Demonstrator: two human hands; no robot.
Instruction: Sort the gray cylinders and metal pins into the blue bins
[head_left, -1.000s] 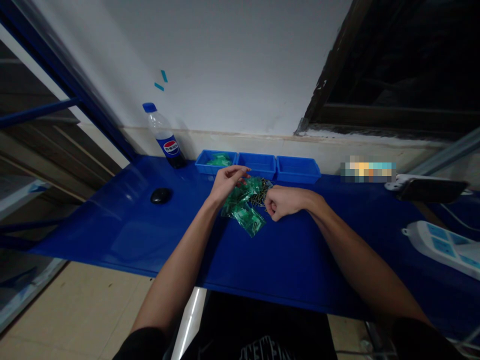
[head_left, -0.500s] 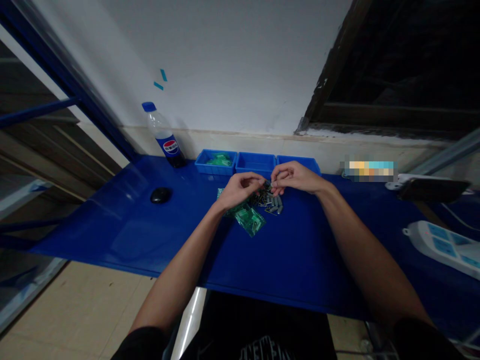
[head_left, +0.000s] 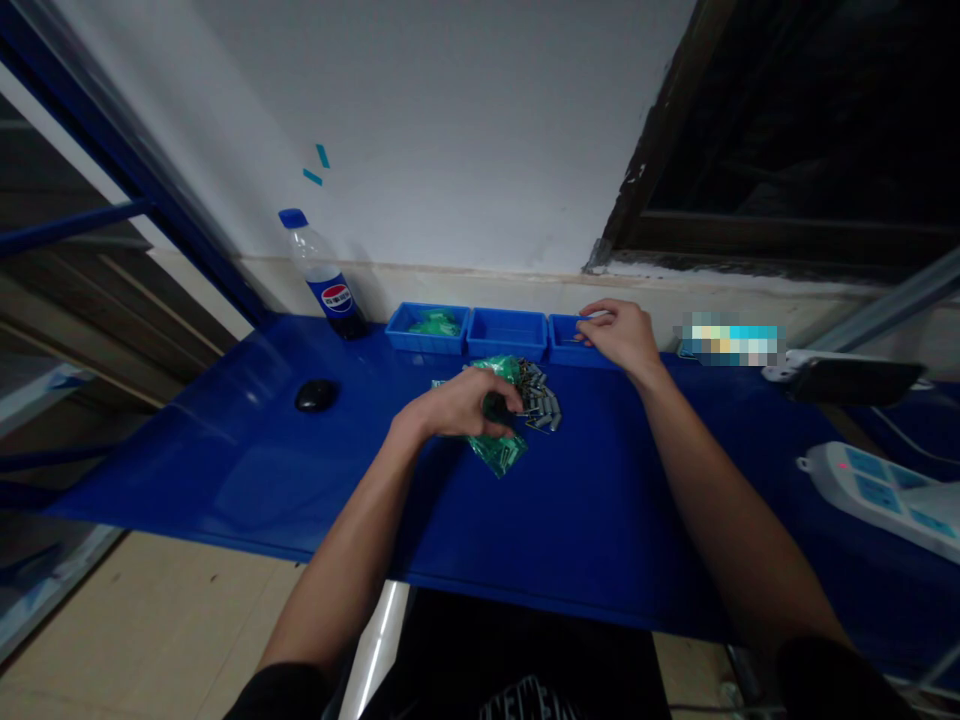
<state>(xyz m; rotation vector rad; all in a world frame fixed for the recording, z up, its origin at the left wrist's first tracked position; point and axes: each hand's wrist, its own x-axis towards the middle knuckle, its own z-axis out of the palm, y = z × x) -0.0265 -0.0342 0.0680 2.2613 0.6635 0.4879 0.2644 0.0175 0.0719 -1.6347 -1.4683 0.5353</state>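
My left hand (head_left: 466, 402) is curved over green plastic packets (head_left: 501, 455), its thumb and fingers apart. Whether it touches them I cannot tell. Just right of its fingertips lies a pile of small grey metal cylinders (head_left: 551, 408) mixed with thin, screw-like pieces (head_left: 531, 380). My right hand (head_left: 621, 332) is over the right blue bin (head_left: 562, 350), its fingers pinched together. Something small and thin may be in the pinch, but it is too small to name. The middle blue bin (head_left: 508, 345) stands beside it, and the left blue bin (head_left: 427, 343) holds green packets (head_left: 435, 323).
A cola bottle (head_left: 334, 290) stands at the back left, with a black mouse (head_left: 316, 395) in front of it. On the right are a white power strip (head_left: 885, 490) and a dark phone (head_left: 855, 383). The blue table (head_left: 555, 540) meets the wall behind the bins.
My hands were close together above the pile. The right has moved right and back to the right bin; the left has moved left and nearer me, and its fingers have opened.
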